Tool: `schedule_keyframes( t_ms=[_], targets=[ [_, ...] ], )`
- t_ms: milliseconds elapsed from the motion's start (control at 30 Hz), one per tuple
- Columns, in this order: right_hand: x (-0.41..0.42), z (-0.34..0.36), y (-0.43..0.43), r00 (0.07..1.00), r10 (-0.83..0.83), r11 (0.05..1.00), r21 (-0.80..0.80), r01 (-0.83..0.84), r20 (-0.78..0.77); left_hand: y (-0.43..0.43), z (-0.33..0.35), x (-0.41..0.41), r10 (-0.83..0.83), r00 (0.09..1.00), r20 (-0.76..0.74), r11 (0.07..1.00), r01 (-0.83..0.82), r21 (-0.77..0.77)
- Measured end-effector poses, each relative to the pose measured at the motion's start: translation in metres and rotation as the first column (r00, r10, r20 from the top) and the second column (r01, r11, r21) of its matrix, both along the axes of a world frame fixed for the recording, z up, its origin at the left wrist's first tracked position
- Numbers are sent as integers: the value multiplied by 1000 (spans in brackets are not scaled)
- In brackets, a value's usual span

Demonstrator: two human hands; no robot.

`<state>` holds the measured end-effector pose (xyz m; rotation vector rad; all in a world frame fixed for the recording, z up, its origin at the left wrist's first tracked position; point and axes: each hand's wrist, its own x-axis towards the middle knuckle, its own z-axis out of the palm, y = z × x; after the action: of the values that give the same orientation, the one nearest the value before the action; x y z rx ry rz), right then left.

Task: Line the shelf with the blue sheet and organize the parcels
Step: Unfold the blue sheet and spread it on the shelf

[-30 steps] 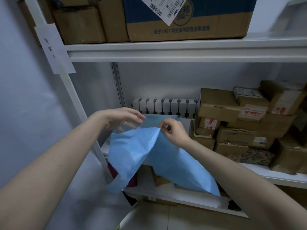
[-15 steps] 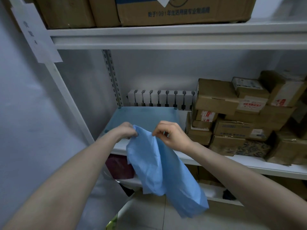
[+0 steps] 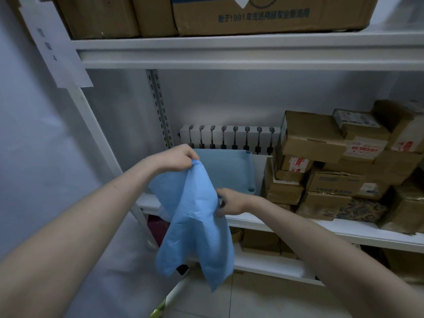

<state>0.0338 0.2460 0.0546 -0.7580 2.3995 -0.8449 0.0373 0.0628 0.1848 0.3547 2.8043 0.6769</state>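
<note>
A crumpled blue sheet (image 3: 195, 226) hangs in front of the white middle shelf (image 3: 298, 228). My left hand (image 3: 179, 157) pinches its top edge and holds it up. Lower down, my right hand (image 3: 231, 201) grips the sheet's right side. Behind the sheet, a flat teal-blue panel (image 3: 229, 171) lies on the left part of the shelf. Several brown cardboard parcels (image 3: 339, 161) are stacked on the right part of the same shelf.
Large cartons (image 3: 252, 14) fill the top shelf. A white row of slotted pieces (image 3: 229, 138) stands at the back wall. A paper label (image 3: 55, 49) hangs on the left upright. More boxes (image 3: 259, 244) sit on the lower shelf above the tiled floor (image 3: 263, 299).
The sheet has been pulled off the shelf and now hangs bunched. My left hand rose with the top edge; my right hand dropped to the sheet's side. The camera view shifted.
</note>
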Motion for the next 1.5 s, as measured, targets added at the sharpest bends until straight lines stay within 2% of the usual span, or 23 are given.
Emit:
schedule_keyframes(
  t_ms=[133,233,367,433,500,533,567,600,633,667,700,733,833,867,900,967,1000,1167,1233,1300,1367,1433,1500],
  targets=[
    [-12,0,-13,988,-38,989,136,59,-147,-30,15,-9,24,995,-97,995,-33,-95],
    [-24,20,-20,989,-90,972,208,113,-118,-67,14,-25,81,994,-72,989,-89,-118],
    [-44,42,-31,916,-225,864,366,345,-331,-90,13,-42,40,998,-45,993,-45,-111],
    [-56,50,-35,840,-402,830,242,503,-365,-98,11,-55,-1,998,-66,974,-14,-226],
    [-57,59,-34,680,-578,767,-17,641,-452,-101,9,-67,16,986,-163,940,-70,-334],
    [-57,63,-35,581,-591,753,-123,647,-560,-102,7,-73,53,969,-241,934,-133,-332],
    [-56,66,-36,552,-517,794,-126,595,-654,-103,6,-81,88,942,-325,932,-193,-306],
    [-57,69,-39,633,-376,867,-16,498,-677,-103,5,-89,136,908,-396,934,-251,-254],
    [-57,70,-44,783,-224,923,132,362,-580,-100,5,-96,167,878,-448,933,-288,-217],
    [-57,70,-49,909,-135,943,231,240,-394,-96,6,-101,174,865,-471,935,-295,-195],
    [-58,71,-53,970,-137,953,240,185,-202,-90,7,-108,156,856,-492,940,-282,-193],
    [-66,71,-55,977,-199,961,182,210,-78,-83,10,-114,138,863,-487,942,-265,-204],
    [-93,66,-59,883,-469,881,-76,467,-12,-69,15,-129,112,880,-461,946,-236,-222],
    [-103,65,-60,856,-509,844,-143,516,86,-67,18,-134,127,881,-455,948,-243,-206],
    [-110,64,-61,823,-505,801,-214,559,261,-66,20,-138,139,881,-452,949,-249,-193],
    [-123,57,-63,713,-352,706,-328,627,606,-68,24,-145,157,873,-462,946,-268,-184],
    [-130,53,-64,685,-265,683,-369,630,679,-69,26,-149,160,868,-469,945,-272,-180],
    [-136,42,-96,841,-47,883,-371,287,539,-71,31,-158,174,840,-513,969,-239,-62],
    [-129,42,-111,864,35,899,-394,192,502,-69,32,-157,169,825,-539,975,-220,-30],
    [-123,38,-121,880,43,877,-440,194,473,-68,35,-153,166,818,-551,977,-214,-22],
    [-122,37,-130,902,-38,822,-500,273,430,-68,38,-147,183,819,-544,974,-227,-14],
    [-122,44,-136,908,-153,712,-594,375,389,-69,42,-141,212,841,-498,972,-233,21],
    [-124,56,-136,908,-157,626,-672,395,387,-69,45,-135,206,879,-429,978,-202,57]
  ],
)
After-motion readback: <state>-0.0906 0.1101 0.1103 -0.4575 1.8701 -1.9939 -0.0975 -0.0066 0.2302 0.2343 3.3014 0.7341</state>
